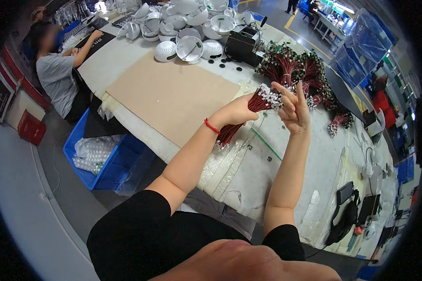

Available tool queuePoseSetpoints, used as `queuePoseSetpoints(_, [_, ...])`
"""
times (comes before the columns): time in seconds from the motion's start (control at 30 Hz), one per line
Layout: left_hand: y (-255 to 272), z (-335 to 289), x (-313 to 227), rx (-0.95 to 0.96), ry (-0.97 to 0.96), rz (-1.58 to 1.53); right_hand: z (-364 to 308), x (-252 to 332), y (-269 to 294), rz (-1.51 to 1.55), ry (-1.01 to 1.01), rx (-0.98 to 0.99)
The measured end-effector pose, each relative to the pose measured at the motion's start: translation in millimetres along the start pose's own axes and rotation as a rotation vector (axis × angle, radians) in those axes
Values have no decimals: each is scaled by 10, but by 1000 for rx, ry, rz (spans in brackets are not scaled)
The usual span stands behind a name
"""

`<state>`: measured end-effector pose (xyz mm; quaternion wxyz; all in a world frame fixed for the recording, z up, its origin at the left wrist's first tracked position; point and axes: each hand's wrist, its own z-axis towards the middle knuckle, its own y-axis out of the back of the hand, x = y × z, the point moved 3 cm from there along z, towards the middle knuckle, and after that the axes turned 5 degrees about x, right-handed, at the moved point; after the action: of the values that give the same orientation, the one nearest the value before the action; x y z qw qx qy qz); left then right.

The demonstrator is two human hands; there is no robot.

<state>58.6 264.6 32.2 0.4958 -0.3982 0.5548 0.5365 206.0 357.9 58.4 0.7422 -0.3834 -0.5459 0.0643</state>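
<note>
left hand: clutching a red wire bundle
right hand: kinda loose, fingers half-curled beside white plugs
other wires: heaped just beyond

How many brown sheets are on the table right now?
1: the brown sheet lies flat on the table, left of the left hand, with white bowls past its far edge. Others stacked underneath would be hidden.

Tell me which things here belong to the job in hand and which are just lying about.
Likely part of the job:
- held bundle of red wires
- piled wire bundles

Seemingly just lying about:
- white domes
- black boxy device
- brown sheet
- blue bin
</note>
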Motion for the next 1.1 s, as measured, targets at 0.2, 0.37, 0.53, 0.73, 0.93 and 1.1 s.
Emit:
queuePoseSetpoints(0.2, [-36, 90, 249, -87, 20, 359, -23, -39, -192, -225, -1, -27])
queuePoseSetpoints(0.37, [-89, 77, 167, -30, 178, 544, -51, -111, -268, -555, -42, -15])
queuePoseSetpoints(0.53, [-53, 157, 291, -126, 121, 492, -109, -133, -489, -931, -156, 47])
queuePoseSetpoints(0.73, [112, 184, 402, -158, -53, 412, -65, -257, -510, -1200, -114, 189])
queuePoseSetpoints(0.93, [125, 82, 189, -271, 68, -306, -32, -163, -442, -1136, -97, -62])
queuePoseSetpoints(1.1, [215, 83, 243, -380, 7, -511, 101, -240, -208, -922, -53, -190])
